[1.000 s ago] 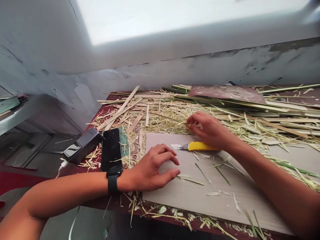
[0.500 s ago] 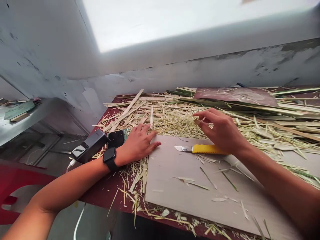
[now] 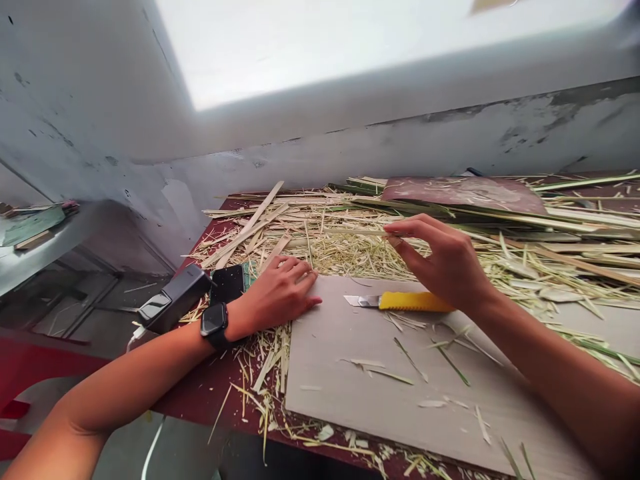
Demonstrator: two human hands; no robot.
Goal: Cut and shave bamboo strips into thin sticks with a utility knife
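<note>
My right hand [image 3: 445, 263] hovers over a heap of straw-like shavings [image 3: 350, 250], thumb and forefinger pinched on a thin pale strip [image 3: 350, 232] that runs out to the left. Just below that hand a yellow utility knife [image 3: 400, 301] lies on a grey board [image 3: 400, 393], blade pointing left. My left hand [image 3: 280, 290] rests palm down at the board's left edge among the shavings, fingers spread and holding nothing. A black watch [image 3: 214, 323] is on that wrist.
A black phone [image 3: 227, 283] and a dark power bank [image 3: 173, 299] with a white cable lie left of my left hand. Long green and pale split strips [image 3: 550, 227] and a brown board [image 3: 465, 190] lie at the back by the grey wall. The dark red table's front edge is close.
My left hand slid off the grey board to its left edge near the phone. My right hand rose a little, drawing a thin strip out of the heap.
</note>
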